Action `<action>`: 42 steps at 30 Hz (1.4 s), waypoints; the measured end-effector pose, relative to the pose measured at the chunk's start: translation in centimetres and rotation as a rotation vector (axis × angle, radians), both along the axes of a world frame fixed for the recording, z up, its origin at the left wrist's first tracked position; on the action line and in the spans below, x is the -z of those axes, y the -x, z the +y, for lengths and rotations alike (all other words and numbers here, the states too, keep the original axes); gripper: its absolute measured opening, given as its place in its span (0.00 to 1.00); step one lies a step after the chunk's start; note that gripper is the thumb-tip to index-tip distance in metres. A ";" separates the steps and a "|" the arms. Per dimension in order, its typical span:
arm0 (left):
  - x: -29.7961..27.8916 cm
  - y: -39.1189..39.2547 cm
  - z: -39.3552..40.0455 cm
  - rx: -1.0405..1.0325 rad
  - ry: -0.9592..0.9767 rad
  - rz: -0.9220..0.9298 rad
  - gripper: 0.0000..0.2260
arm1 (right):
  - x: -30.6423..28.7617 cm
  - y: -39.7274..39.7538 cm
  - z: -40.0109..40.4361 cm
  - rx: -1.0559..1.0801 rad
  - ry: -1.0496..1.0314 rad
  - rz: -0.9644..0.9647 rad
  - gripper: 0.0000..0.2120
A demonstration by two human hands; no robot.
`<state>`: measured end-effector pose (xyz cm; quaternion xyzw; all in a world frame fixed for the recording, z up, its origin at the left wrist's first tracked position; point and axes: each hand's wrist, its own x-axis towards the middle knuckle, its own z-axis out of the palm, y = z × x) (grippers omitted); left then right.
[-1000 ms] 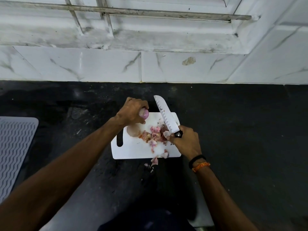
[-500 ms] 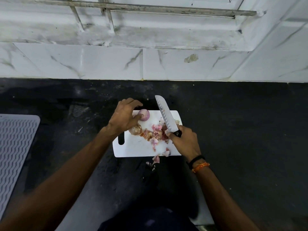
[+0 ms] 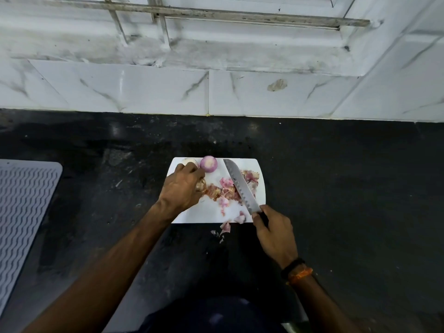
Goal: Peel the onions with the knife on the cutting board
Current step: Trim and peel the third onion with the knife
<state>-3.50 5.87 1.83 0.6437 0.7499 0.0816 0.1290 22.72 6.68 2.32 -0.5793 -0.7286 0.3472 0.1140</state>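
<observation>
With the peeled onion (image 3: 208, 164) now set down at the cutting board's (image 3: 204, 212) far edge, my left hand (image 3: 181, 187) closes on an unpeeled onion (image 3: 200, 185) for the next peel, right hand (image 3: 274, 233) clamped on the knife (image 3: 241, 186).

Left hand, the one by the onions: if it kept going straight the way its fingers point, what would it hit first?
The left hand points toward the board's far edge. A pale onion lies right at its fingertips, so it would likely meet that first; whether they already touch is unclear.
</observation>
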 end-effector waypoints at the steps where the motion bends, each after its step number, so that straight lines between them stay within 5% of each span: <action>1: 0.1 -0.1 -0.1 0.002 -0.013 -0.006 0.20 | 0.0 -0.4 -0.4 -0.005 -0.012 -0.001 0.05; 14: 0.6 1.1 -4.2 -0.359 -0.345 -0.471 0.12 | 1.0 1.6 -3.9 -0.263 -0.065 -0.044 0.08; 26: 1.7 0.2 -5.7 -0.438 -0.320 -0.581 0.17 | 2.1 1.8 -3.6 -0.198 -0.042 -0.187 0.19; 33: 2.3 -0.5 -5.3 -0.368 -0.338 -0.575 0.26 | 2.2 0.0 -1.8 -0.113 -0.063 -0.232 0.13; 42: 2.1 -1.1 -4.9 -0.342 -0.345 -0.595 0.24 | 1.6 2.0 -3.6 -0.226 -0.083 -0.094 0.12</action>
